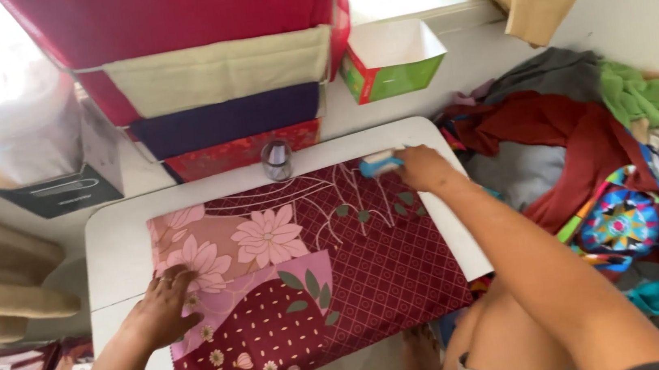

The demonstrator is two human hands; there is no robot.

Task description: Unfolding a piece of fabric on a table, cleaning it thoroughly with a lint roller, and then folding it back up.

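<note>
Left hand (165, 308) lay flat, fingers spread, on near-left of floral cloth (332, 283) over white table (118, 232). Right hand (423, 167) gripped a blue-white tool (380, 164) at cloth's far-right edge; small jar (277, 160) stood just beyond.

The right hand (424, 168) closes over a blue-and-white tool (380, 163), hiding most of it; its kind cannot be told. The cloth (315, 276) covers much of the desk (119, 240) and runs off the bottom edge. The small jar (277, 159) is blurred. The stacked fabrics (211, 67) are cut off at the top, and glare whitens the upper left.
</note>
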